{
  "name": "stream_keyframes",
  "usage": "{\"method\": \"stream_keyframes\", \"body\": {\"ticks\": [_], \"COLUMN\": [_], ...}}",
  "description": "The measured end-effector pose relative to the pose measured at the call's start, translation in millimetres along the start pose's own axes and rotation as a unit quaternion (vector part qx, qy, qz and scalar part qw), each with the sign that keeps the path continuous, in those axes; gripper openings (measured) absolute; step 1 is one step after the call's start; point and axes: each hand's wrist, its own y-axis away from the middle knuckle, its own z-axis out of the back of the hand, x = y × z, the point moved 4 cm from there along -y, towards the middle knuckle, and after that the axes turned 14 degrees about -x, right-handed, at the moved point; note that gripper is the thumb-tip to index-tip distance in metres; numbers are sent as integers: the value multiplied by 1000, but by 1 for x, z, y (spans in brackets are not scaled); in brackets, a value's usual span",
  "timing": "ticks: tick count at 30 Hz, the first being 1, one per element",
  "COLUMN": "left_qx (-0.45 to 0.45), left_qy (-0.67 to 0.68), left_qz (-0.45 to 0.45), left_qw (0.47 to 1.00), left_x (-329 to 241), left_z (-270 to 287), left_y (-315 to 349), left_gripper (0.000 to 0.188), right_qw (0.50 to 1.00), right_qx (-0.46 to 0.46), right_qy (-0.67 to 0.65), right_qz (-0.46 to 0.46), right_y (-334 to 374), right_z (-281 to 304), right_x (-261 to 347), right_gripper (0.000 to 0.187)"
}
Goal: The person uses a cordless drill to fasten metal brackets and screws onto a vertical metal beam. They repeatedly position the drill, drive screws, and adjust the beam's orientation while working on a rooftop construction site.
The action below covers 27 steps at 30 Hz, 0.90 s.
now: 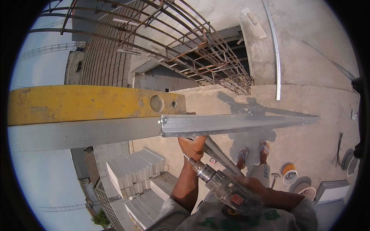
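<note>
My left hand is closed around the near end of a long galvanized metal profile, its fingers partly hidden behind the metal. Two small screws show at the profile's end. That end meets a thick bar, yellow on one face and grey on the other, with a round recess and a small hole. My right hand holds a dusty power drill, most of its grip hidden. The drill's thin bit points up and left, close to my left wrist. A grey pole slants down below the profile.
A rusty rebar cage stands over an opening ahead. Grey blocks are stacked at the lower left. A hammer, an orange-and-white bucket and a basin sit at the right. A metal strip and a float lie beyond.
</note>
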Motion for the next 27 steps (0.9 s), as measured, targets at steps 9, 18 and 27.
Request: {"method": "stream_keyframes", "body": {"ticks": [9,18,27], "left_qx": [-10,-31,-66], "left_qy": [92,44,-38], "left_qz": [-5,-61,-78], "left_qw": [996,997,994], "left_x": [-15,-8,-2], "left_z": [-3,5,2], "left_y": [8,4,-1], "left_gripper": [59,56,56], "right_qw": [926,798,719], "right_qx": [-286,-405,-455], "right_qy": [220,373,457], "right_qz": [109,247,260], "right_y": [4,-19,-38], "right_z": [-77,-120,-140], "right_x": [27,36,33], "right_gripper": [77,92,86]}}
